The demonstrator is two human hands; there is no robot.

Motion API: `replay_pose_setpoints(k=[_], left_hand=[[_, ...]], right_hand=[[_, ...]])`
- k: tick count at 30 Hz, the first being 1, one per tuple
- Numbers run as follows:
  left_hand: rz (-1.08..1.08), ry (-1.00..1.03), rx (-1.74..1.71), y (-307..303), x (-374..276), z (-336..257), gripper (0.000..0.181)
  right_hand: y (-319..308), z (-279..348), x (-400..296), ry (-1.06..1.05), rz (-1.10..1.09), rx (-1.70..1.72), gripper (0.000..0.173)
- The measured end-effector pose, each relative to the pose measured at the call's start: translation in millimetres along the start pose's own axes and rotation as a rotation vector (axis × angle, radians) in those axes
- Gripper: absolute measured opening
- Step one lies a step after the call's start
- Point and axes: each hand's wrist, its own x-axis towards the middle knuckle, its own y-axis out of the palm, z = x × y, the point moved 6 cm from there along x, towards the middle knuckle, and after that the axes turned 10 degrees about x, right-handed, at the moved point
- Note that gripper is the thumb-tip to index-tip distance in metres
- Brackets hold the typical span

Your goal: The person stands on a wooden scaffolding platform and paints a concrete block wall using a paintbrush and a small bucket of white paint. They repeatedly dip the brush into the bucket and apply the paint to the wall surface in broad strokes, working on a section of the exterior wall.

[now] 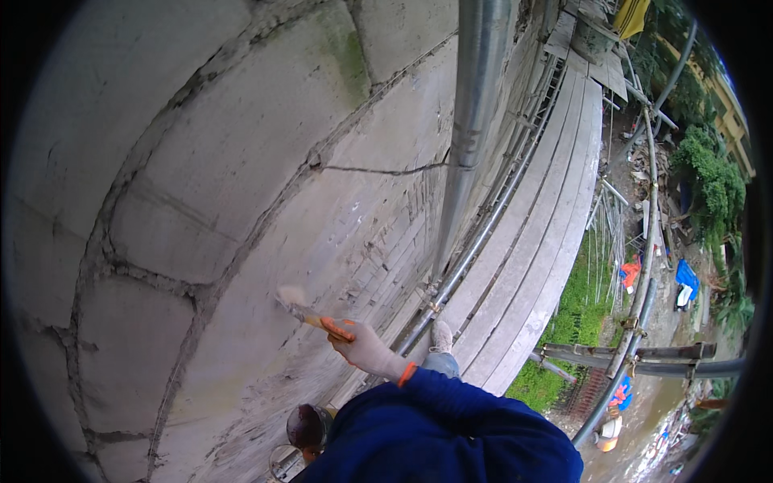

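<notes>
My right hand [365,347], in a pale knit glove with orange-coated fingers and an orange cuff, grips a paintbrush [305,314] by its handle. The pale bristles are blurred and lie at the face of the stone block wall [241,338]. Low in the picture, a round container [307,425] with a dark inside stands out beside my blue sleeve. Orange glove fingers of my left hand [311,453] show at the container's lower side, closed against it. My sleeve and body hide the rest of that hand.
A vertical steel scaffold pole [474,121] rises between me and the wall. Wooden planks [531,229] curve away, with my shoe [442,335] on them. A bucket [592,39] stands at the far end. Guard pipes [649,199] edge the drop; below lie grass [580,302] and debris.
</notes>
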Motion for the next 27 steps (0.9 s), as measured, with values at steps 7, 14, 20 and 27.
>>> replay_pose_setpoints(k=[7, 14, 20, 27], left_hand=[[-0.021, 0.043, -0.071, 14.7, 3.3, 26.6, 0.058], [-0.035, 0.054, -0.110, 23.5, 5.1, 36.6, 0.058], [-0.059, 0.047, -0.113, 23.3, 0.6, 40.2, 0.059], [-0.084, -0.018, -0.096, 15.6, -27.3, 42.3, 0.060]], right_hand=[[-155.8, 113.3, 71.6, -0.108, -0.582, 0.217, 0.054], [20.9, 60.0, -0.4, -0.076, 0.013, -0.256, 0.039], [-108.5, 42.2, 19.7, -0.098, -0.410, 0.134, 0.038], [-257.6, -26.5, 179.9, -0.020, -0.936, 0.225, 0.025]])
